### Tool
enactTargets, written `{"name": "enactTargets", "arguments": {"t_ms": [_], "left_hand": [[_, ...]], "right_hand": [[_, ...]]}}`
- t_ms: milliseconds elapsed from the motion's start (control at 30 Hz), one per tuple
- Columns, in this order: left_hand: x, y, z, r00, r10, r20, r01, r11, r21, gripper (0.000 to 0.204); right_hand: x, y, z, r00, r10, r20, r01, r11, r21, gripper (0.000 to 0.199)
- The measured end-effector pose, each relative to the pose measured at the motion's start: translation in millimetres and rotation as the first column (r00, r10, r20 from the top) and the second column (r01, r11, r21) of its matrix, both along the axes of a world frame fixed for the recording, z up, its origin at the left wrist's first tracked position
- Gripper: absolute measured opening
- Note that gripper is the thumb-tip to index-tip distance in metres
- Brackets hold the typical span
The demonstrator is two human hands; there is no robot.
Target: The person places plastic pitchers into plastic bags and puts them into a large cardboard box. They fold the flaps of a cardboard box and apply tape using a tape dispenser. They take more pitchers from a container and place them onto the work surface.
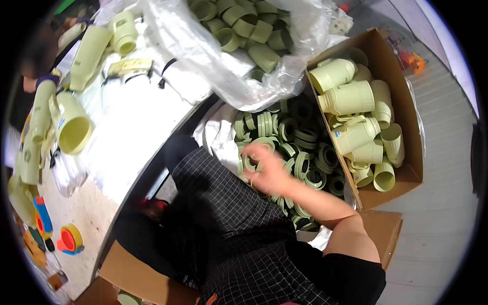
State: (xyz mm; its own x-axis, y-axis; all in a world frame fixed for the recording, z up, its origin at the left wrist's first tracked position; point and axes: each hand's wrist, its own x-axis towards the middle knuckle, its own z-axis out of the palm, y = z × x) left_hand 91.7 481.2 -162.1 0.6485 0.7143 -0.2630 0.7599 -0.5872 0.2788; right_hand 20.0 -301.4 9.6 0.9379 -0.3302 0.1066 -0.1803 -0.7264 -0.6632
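Observation:
My right hand (pixel 266 169) reaches over a heap of pale green plastic rings (pixel 305 165) in a white sack (pixel 216 133) beside my leg. It is slightly blurred, with thumb and fingers apart around the near left part of the heap. One ring shows between them, but I cannot tell whether they touch it. The rings look threaded or ribbed, and some lie in deep shadow. My left hand is out of sight.
To the right, a cardboard box (pixel 416 175) holds several pale green jugs (pixel 351 98). Clear plastic (pixel 178 35) wraps green cylindrical parts (pixel 244 23) at the back. On the left table (pixel 129 147) are jugs and coloured tape rolls (pixel 71 239). Another person's hand (pixel 30 84) shows far left.

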Motion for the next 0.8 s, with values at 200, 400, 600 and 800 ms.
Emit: {"name": "enactTargets", "arguments": {"t_ms": [200,400,600,800], "left_hand": [[-3.9,-37.1,31.8,0.948,-0.072,0.31,-0.082,0.886,0.457,0.03],[-0.9,-189.1,133.1,0.507,-0.631,0.587,0.233,0.756,0.611,0.027],[33.4,-488.7,227.1,-0.122,-0.637,0.761,0.881,0.284,0.379,0.043],[29.5,-529.9,242.9,0.146,-0.874,0.463,0.969,0.033,-0.243,0.052]], "right_hand": [[-85.5,-287.7,69.7,0.583,-0.488,0.65,0.726,-0.047,-0.686,0.082],[-71.6,-287.4,92.5,0.647,-0.491,0.583,0.758,0.337,-0.558,0.031],[1.4,-82.2,123.7,0.713,0.453,0.535,-0.049,0.793,-0.607,0.011],[40.7,11.4,32.9,0.703,0.085,0.707,-0.2,0.976,0.082,0.018]]}}
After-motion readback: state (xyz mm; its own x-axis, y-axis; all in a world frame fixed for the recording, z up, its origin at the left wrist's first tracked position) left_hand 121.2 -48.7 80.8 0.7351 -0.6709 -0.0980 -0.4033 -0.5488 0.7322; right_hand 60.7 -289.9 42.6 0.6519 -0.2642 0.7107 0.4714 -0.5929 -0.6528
